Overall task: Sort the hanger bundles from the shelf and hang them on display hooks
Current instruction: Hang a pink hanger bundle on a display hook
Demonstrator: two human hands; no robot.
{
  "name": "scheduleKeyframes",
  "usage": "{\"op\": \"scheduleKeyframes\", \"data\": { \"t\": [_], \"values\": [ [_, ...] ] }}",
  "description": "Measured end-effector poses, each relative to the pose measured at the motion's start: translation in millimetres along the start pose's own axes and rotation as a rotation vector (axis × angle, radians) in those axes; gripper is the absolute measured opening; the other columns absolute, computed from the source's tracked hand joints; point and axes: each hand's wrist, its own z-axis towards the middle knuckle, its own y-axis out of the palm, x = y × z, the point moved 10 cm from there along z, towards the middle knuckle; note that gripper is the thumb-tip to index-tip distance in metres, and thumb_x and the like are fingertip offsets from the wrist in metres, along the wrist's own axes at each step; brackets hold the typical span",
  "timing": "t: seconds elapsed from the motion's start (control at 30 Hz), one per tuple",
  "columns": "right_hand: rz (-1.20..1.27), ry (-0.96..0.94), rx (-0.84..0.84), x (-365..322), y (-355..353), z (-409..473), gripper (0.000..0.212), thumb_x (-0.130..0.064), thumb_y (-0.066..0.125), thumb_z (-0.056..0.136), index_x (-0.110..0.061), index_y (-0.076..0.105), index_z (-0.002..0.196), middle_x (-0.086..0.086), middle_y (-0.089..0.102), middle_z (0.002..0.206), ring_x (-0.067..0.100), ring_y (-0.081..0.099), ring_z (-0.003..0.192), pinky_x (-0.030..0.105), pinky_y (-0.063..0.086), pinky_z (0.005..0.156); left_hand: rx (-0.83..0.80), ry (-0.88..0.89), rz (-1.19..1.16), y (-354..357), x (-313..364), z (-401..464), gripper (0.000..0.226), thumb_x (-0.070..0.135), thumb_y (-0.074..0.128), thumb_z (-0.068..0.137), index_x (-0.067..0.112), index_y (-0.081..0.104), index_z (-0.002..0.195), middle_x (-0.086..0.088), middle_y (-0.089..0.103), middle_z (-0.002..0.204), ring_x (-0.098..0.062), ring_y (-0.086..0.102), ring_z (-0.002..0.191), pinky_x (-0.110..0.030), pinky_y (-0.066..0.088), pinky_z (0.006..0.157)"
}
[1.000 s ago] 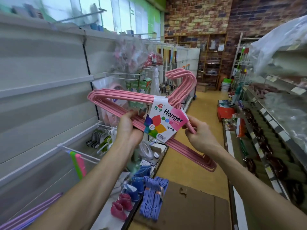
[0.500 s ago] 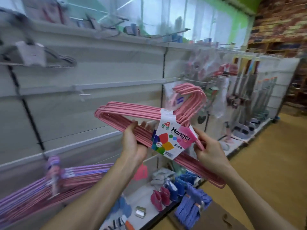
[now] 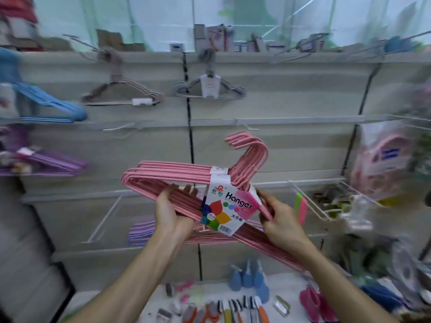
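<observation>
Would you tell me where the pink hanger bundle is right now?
Centre of the head view, the pink hanger bundle is held by the left hand and right hand.

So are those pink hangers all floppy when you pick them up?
Probably stiff: the pink hanger bundle keeps its shape held between the left hand and right hand. Its paper label likely stops the hangers fanning apart. It's thin, so probably light.

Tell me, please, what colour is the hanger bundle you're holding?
Pink, clearest in the head view: hanger bundle.
</observation>
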Motion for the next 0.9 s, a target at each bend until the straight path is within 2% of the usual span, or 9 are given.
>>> {"op": "scheduleKeyframes", "data": {
  "t": [0.07, 0.17, 0.23, 0.3, 0.47, 0.67, 0.73, 0.8, 0.9],
  "values": [
    [0.030, -0.054, -0.051, -22, 26, 6, 0.077, 0.010, 0.050, 0.070, -0.026, 0.056, 0.139, -0.034, 0.059, 0.107, -0.013, 0.055, 0.098, -0.007, 0.033, 0.077, 0.038, 0.058, -0.003, -17, 31, -7, 0.013, 0.023, 0.057, 0.092, 0.015, 0.061, 0.083, -0.010, 0.071, 0.085, -0.026, 0.072, 0.077, -0.040, 0.060, 0.064],
    [0.051, -0.097, -0.121, -48, 57, 14, 0.080, 0.006, 0.048, 0.067, -0.029, 0.055, 0.139, -0.026, 0.063, 0.108, -0.012, 0.056, 0.093, -0.006, 0.034, 0.074, 0.081, 0.130, -0.024, -38, 70, -16, 0.012, 0.023, 0.054, 0.094, 0.015, 0.059, 0.087, -0.009, 0.071, 0.085, -0.026, 0.074, 0.071, -0.040, 0.060, 0.061],
    [0.043, -0.125, -0.154, -64, 75, 21, 0.079, 0.006, 0.048, 0.069, -0.027, 0.054, 0.140, -0.016, 0.067, 0.107, -0.016, 0.054, 0.085, -0.006, 0.034, 0.069, 0.077, 0.161, -0.042, -47, 90, -24, 0.012, 0.022, 0.054, 0.094, 0.014, 0.062, 0.098, -0.012, 0.071, 0.098, -0.028, 0.073, 0.088, -0.044, 0.061, 0.074],
    [0.024, -0.147, -0.191, -77, 91, 27, 0.077, 0.005, 0.048, 0.071, -0.026, 0.053, 0.141, -0.008, 0.071, 0.113, -0.010, 0.053, 0.086, -0.005, 0.034, 0.069, 0.082, 0.182, -0.061, -55, 107, -28, 0.018, 0.022, 0.054, 0.094, 0.012, 0.063, 0.106, -0.014, 0.069, 0.107, -0.030, 0.069, 0.103, -0.048, 0.056, 0.090],
    [0.035, -0.165, -0.264, -103, 124, 45, 0.070, 0.004, 0.057, 0.081, -0.034, 0.050, 0.140, -0.013, 0.069, 0.120, 0.009, 0.065, 0.101, 0.023, 0.052, 0.083, 0.123, 0.225, -0.112, -73, 143, -23, 0.011, 0.023, 0.054, 0.094, 0.013, 0.059, 0.095, -0.012, 0.063, 0.096, -0.029, 0.065, 0.100, -0.047, 0.052, 0.095],
    [-0.002, -0.199, -0.301, -124, 161, 90, 0.076, 0.007, 0.048, 0.075, -0.035, 0.052, 0.137, -0.025, 0.064, 0.098, -0.001, 0.061, 0.086, 0.009, 0.043, 0.069, 0.195, 0.225, -0.136, -88, 180, 15, 0.014, 0.016, 0.053, 0.095, 0.013, 0.053, 0.082, -0.007, 0.058, 0.083, -0.022, 0.060, 0.078, -0.038, 0.049, 0.098],
    [-0.018, -0.195, -0.308, -125, 174, 109, 0.076, 0.007, 0.047, 0.073, -0.034, 0.053, 0.137, -0.036, 0.060, 0.086, -0.008, 0.056, 0.075, 0.001, 0.038, 0.061, 0.199, 0.201, -0.132, -90, 192, 37, 0.009, 0.014, 0.051, 0.096, 0.012, 0.053, 0.088, -0.006, 0.057, 0.085, -0.023, 0.060, 0.082, -0.038, 0.048, 0.099],
    [-0.050, -0.183, -0.316, -126, 188, 131, 0.075, 0.005, 0.047, 0.074, -0.036, 0.051, 0.137, -0.044, 0.054, 0.080, -0.007, 0.056, 0.072, 0.003, 0.039, 0.059, 0.205, 0.166, -0.120, -94, 203, 61, 0.005, 0.012, 0.051, 0.097, 0.009, 0.055, 0.094, -0.007, 0.059, 0.089, -0.025, 0.061, 0.089, -0.041, 0.049, 0.097],
    [-0.079, -0.155, -0.335, -128, 209, 167, 0.075, 0.005, 0.047, 0.077, -0.035, 0.048, 0.140, -0.038, 0.058, 0.088, -0.008, 0.059, 0.076, 0.005, 0.039, 0.062, 0.217, 0.122, -0.124, -98, 221, 96, 0.008, 0.009, 0.052, 0.098, 0.005, 0.057, 0.093, -0.010, 0.061, 0.091, -0.025, 0.061, 0.085, -0.042, 0.049, 0.095]
  ]
}}
